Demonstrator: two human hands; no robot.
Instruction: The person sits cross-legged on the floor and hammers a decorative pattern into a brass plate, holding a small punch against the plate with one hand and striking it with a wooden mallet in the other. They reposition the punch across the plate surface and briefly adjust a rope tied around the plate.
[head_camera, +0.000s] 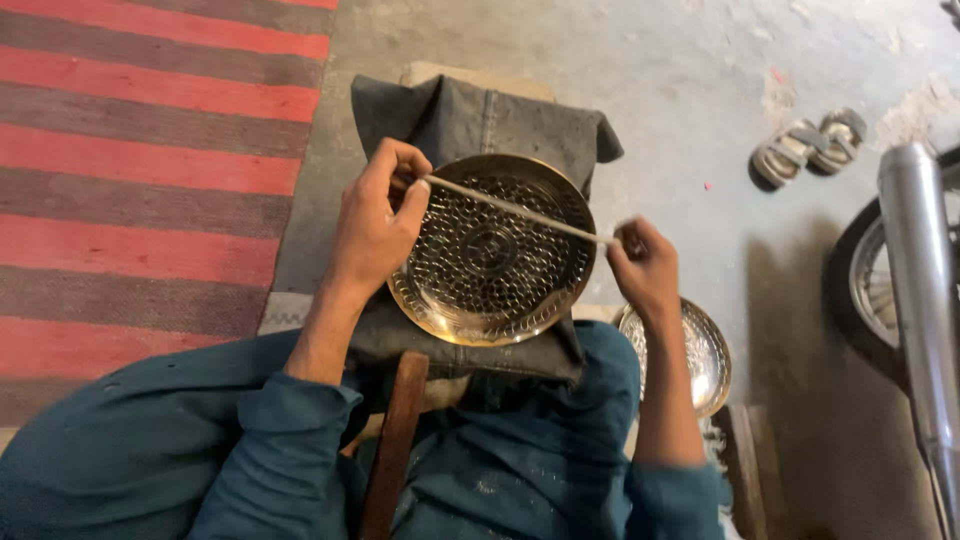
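A hammered brass plate (492, 248) lies on a dark cloth cushion (480, 125) on the floor, before the person's knees; it looks stiff, fairly light and slick, best gripped by its rim. Across it runs a thin rod (515, 211), likely rigid, pinched at each end by the closed left hand (375, 225) and right hand (643, 265). No packages or labels show.

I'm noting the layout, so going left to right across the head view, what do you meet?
Striped rug → left hand → hammered brass plate → right hand → second plate → sandals → wheel → exhaust pipe. Both hands hold a thin rod across the brass plate.
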